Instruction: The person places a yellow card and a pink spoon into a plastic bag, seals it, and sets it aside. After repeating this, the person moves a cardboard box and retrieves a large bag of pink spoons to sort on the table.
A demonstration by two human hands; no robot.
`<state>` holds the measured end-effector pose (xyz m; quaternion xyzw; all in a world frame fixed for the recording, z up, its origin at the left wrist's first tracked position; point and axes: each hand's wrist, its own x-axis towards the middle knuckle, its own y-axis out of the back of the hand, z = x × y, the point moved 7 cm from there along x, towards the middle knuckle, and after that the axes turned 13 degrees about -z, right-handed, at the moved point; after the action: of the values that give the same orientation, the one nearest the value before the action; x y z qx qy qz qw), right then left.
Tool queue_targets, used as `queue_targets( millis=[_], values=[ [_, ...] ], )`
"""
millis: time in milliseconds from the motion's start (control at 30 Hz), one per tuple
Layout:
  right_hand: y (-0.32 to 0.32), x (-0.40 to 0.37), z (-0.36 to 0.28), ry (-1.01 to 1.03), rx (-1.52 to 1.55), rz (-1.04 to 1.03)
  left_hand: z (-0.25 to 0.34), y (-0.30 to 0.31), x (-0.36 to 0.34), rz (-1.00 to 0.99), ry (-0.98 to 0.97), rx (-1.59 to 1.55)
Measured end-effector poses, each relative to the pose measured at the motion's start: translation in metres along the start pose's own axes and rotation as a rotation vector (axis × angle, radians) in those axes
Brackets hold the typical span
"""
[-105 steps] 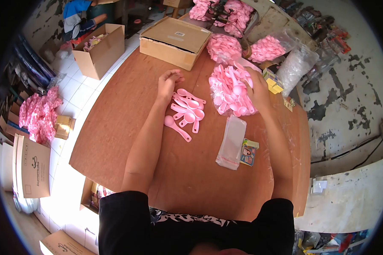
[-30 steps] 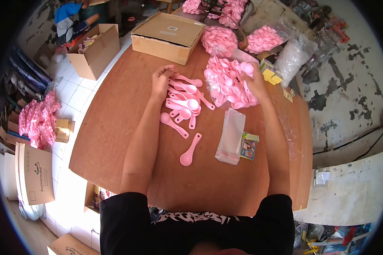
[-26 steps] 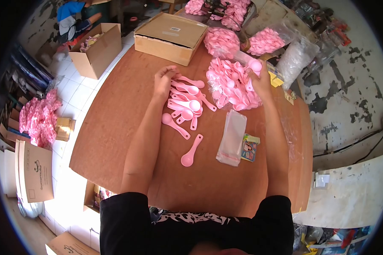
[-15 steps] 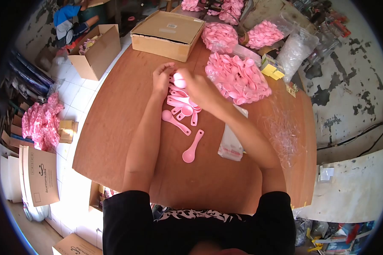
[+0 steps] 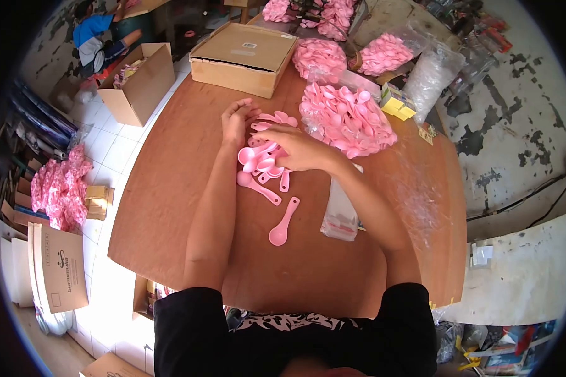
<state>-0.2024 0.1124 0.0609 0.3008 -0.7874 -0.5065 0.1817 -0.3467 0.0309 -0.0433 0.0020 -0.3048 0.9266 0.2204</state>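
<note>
A small heap of pink plastic measuring spoons (image 5: 248, 156) lies on the table beneath and between my hands. My right hand (image 5: 299, 148) reaches over the heap from the right, fingers bent round spoons whose handles run under it; exactly how many it grips is hidden. At the heap's upper left, my left hand (image 5: 238, 120) has its fingers loosely curled and apart, with no spoon visible in them. More pink spoons (image 5: 280, 118) lie just beyond the right fingers. One single pink spoon (image 5: 284, 221) rests apart, nearer my body.
An open bag of pink spoons (image 5: 346, 116) sits at the back right, beside a yellow box (image 5: 397, 102). A closed cardboard box (image 5: 242, 56) stands at the far edge. Clear plastic bags (image 5: 341, 217) lie by my right forearm. A person (image 5: 94, 38) sits at far left.
My right hand has come down from beside my left hand onto the heap, and spoons now lie under its fingers. The hands have moved apart, and my left hand has loosened.
</note>
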Motion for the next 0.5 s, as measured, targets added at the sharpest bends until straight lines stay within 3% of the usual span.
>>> queue_targets(
  millis=[100, 167, 233, 300, 400, 500],
  values=[
    [0.033, -0.027, 0.008, -0.154, 0.214, -0.209, 0.003, -0.003, -0.004, 0.001, -0.022, 0.032],
    [0.066, -0.049, 0.049, -0.153, 0.471, 0.016, 0.004, -0.003, -0.004, 0.003, -0.028, 0.049],
    [0.103, -0.084, 0.098, -0.583, 0.324, 0.263, 0.003, -0.003, -0.004, 0.003, -0.03, 0.057],
    [0.112, -0.118, 0.189, -0.638, -0.013, 0.291, 0.003, -0.005, -0.005, 0.008, -0.027, 0.052],
    [0.104, -0.127, 0.201, -0.715, -0.231, 0.154, 0.003, -0.002, -0.003, 0.011, -0.029, 0.054],
    [0.106, -0.116, 0.212, -0.745, -0.161, 0.281, 0.003, -0.003, -0.003, 0.003, -0.027, 0.061]
  ],
)
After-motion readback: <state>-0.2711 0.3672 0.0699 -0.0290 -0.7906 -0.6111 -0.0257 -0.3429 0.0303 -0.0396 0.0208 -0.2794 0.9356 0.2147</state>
